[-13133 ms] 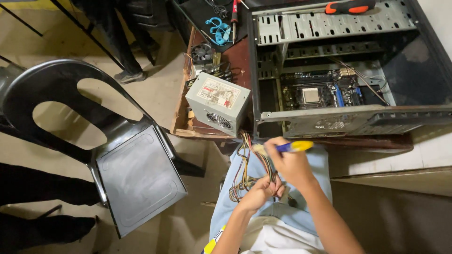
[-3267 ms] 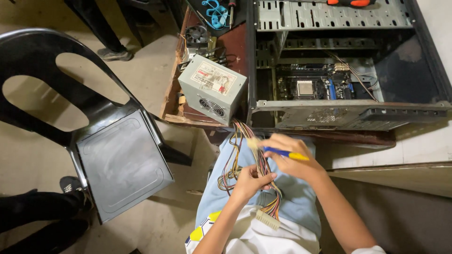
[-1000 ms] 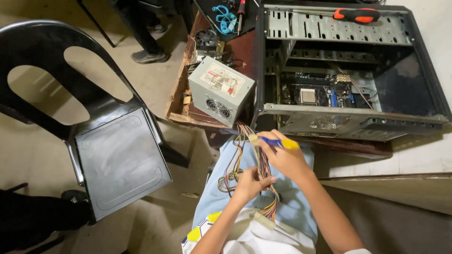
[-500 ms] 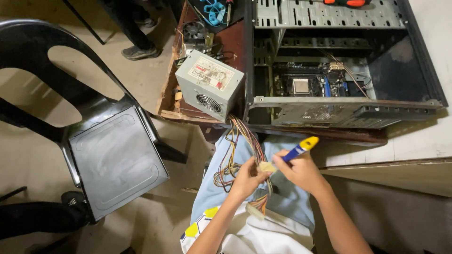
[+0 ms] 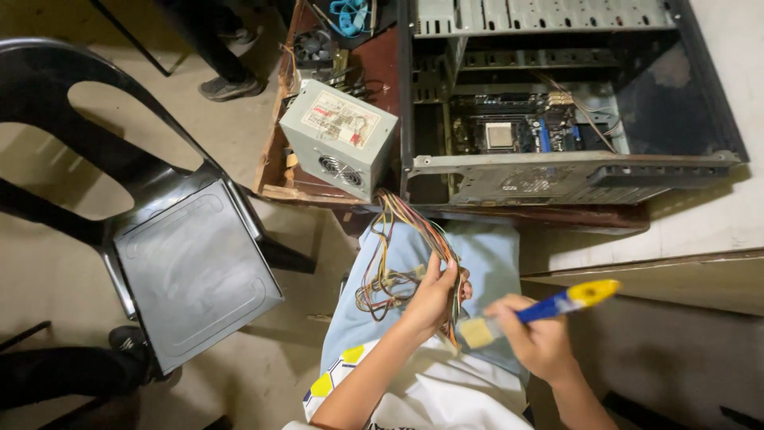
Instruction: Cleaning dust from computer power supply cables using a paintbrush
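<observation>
While gripped in the left hand [image 5: 430, 299], wire bundle [image 5: 402, 251] of grey power supply unit [image 5: 338, 143] hangs over the lap, fingers closed around the coloured leads partway along their run. Right hand [image 5: 541, 342] clenched on small brush [image 5: 541, 310] with blue and yellow handle; bristle end held just beside the wires, right at the left hand's fingertips, actual contact not resolvable. Power supply unit out of the case and resting on edge of wooden bench [image 5: 274, 171], tilted, cables trailing off the bench edge down to the lap. Open computer case [image 5: 557, 103] on its side next to it, motherboard [image 5: 509, 131] exposed, side panel off. Judged state of work: unit removed and set out; brushing of the wire bundle in progress, confined to the section by the hand; no dust visible at this resolution, so cleaned portion versus remaining portion cannot be told. Loops of wire toward the unit and the unit housing itself apparently not being treated now. Black plastic chair [image 5: 175, 255] vacant to the left; another person's shoe [image 5: 227, 84] near bench top edge.
</observation>
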